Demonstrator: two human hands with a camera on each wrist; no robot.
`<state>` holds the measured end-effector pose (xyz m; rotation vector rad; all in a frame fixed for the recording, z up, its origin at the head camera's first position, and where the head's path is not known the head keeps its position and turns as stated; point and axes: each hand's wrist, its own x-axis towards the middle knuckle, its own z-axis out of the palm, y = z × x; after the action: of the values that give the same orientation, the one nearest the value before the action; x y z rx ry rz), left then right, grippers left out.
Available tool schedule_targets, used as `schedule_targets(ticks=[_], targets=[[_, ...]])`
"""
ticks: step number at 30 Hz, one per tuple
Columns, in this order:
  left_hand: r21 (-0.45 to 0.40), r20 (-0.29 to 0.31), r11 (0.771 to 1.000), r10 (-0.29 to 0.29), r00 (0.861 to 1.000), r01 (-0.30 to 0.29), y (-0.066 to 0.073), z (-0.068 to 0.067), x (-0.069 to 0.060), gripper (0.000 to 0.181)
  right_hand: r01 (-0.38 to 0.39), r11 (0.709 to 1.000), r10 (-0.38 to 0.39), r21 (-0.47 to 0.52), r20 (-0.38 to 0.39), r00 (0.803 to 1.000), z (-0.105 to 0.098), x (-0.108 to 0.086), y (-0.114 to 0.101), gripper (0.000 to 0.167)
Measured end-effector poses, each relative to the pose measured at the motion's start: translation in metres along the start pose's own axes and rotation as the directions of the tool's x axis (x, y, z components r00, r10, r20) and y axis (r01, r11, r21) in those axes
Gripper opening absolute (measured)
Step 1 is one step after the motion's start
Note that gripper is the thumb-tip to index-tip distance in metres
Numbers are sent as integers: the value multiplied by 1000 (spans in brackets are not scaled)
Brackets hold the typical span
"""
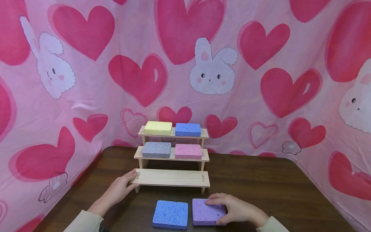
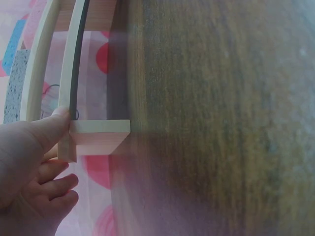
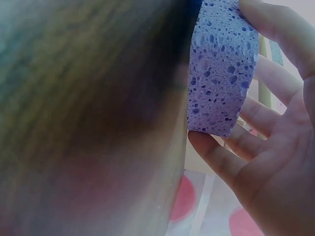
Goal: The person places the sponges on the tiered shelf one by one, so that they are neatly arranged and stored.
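A three-tier wooden display stand [image 1: 174, 178] stands on the table, and my left hand [image 1: 120, 188] grips the left end of its lowest tier. In the left wrist view the thumb [image 2: 51, 125] presses on the board's edge, with the other fingers curled behind it. In front of the stand lies a purple sponge [image 1: 204, 212], held at its right side by my right hand [image 1: 234, 207]. The right wrist view shows this porous sponge [image 3: 221, 73] between thumb and fingers. A blue sponge [image 1: 170, 214] lies flat just left of it, a narrow gap between them.
On the top tier sit a yellow sponge [image 1: 158, 128] and another blue sponge [image 1: 187, 129]. The middle tier bears a grey sponge [image 1: 156, 149] and a pink sponge [image 1: 188, 151]. Behind the dark wooden table [image 1: 261, 180] hangs a pink cloth [image 1: 179, 90] with hearts and rabbits.
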<state>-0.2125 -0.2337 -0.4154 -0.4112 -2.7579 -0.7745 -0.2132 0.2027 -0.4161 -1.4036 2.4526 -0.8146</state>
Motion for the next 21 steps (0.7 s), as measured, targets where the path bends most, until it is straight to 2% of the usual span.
schedule_targets(ticks=[21], targets=[[3,1,1000,-2,1000,2,-1,1,1,53,-23,999,21,-38,-37,999,-25,13,-14,54]])
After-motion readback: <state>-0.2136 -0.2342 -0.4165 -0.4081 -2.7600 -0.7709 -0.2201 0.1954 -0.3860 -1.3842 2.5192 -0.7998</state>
